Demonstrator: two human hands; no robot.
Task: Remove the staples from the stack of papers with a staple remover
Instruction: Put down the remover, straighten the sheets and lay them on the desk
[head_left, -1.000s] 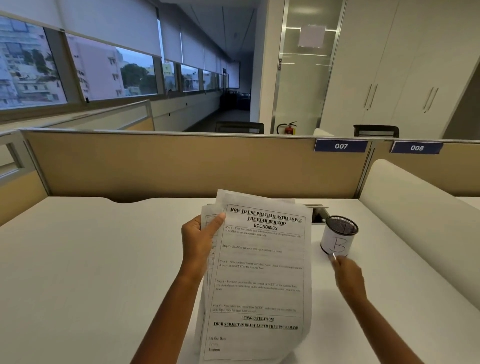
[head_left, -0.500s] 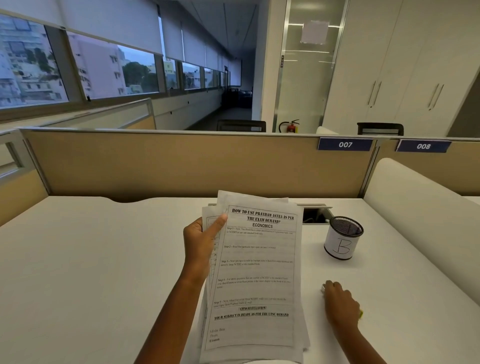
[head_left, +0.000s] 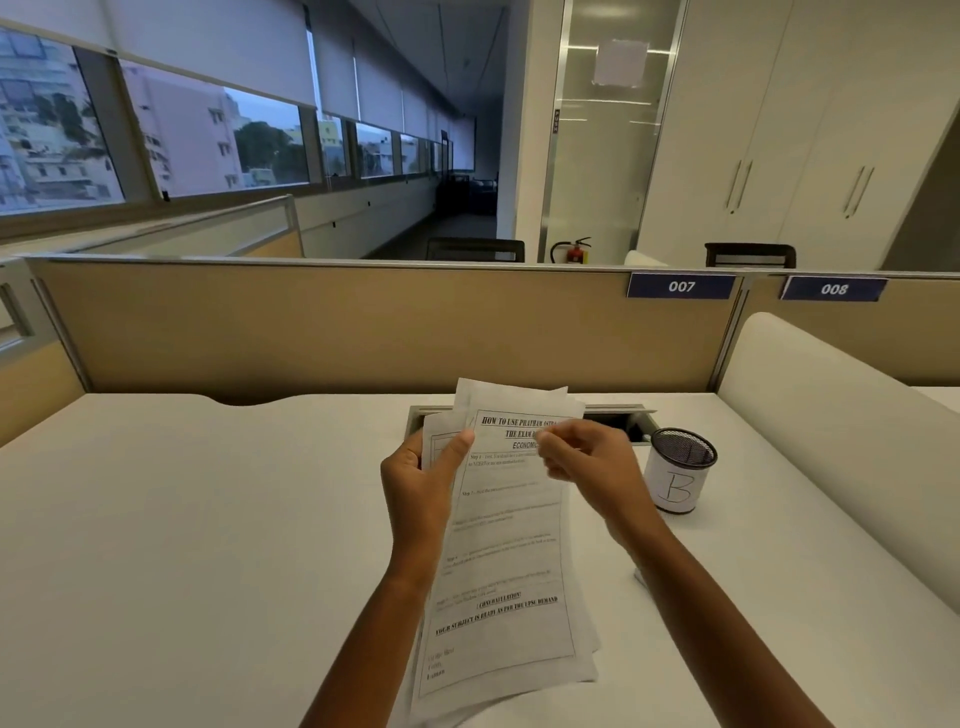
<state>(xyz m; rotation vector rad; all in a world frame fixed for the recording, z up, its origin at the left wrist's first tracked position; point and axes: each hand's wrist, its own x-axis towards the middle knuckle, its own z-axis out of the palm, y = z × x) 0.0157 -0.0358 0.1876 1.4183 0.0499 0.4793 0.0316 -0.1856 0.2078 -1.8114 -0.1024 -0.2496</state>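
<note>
My left hand (head_left: 421, 493) grips the stack of papers (head_left: 509, 566) by its upper left edge, thumb on the top sheet, and holds it tilted above the desk. The top sheet carries printed text. My right hand (head_left: 587, 467) is in front of the stack's upper right part. Its fingers are curled and its fingertips are pinched together over the heading, with no tool visible in them. A small white object (head_left: 640, 576), possibly the staple remover, lies on the desk, mostly hidden behind my right forearm. No staple can be made out.
A black mesh cup (head_left: 680, 470) with a white label marked "B" stands to the right of my right hand. Behind the papers is a cable slot (head_left: 618, 415) in the white desk (head_left: 208, 545). A beige partition closes the back, and a white rounded divider (head_left: 831, 441) runs along the right.
My right hand went from the cup down to the desk, then rose to the top of the papers. A white object stays on the desk where the hand rested. My left hand kept its hold.
</note>
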